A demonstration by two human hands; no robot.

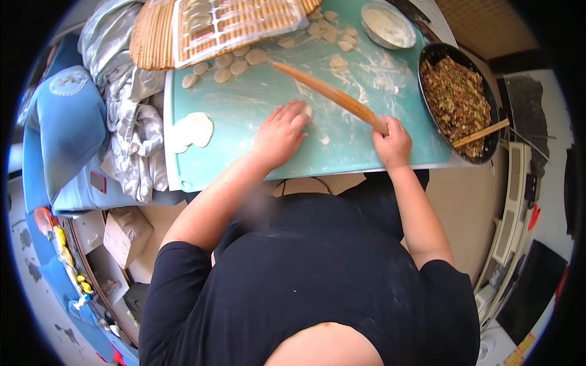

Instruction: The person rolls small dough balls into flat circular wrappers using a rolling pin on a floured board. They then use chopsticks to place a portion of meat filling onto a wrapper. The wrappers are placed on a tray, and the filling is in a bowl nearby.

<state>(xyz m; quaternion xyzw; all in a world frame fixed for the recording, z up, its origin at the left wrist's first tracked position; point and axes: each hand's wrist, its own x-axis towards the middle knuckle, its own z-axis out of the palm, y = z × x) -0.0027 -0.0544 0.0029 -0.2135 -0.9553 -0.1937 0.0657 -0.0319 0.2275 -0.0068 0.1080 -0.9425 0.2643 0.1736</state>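
Observation:
On a floured green mat [238, 143], my left hand [279, 135] rests palm down with its fingers and thumb closed at a small piece of dough [307, 112]. Most of that piece is hidden under the fingertips. My right hand [392, 143] grips the near end of a wooden rolling pin [332, 93]. The pin slants up to the left, its far end beyond my left hand. Several flat dough wrappers [196, 129] lie overlapped at the mat's left edge. Small flattened dough pieces [223, 75] are scattered along the far side.
A bamboo mat [149, 36] bears a plastic tray [238, 27] with dumplings at the far left. A bowl of flour [389, 27] stands far right. Chopsticks [482, 132] lie across a black pan of filling [456, 91] at the right. Left of the table is crumpled grey fabric [137, 116].

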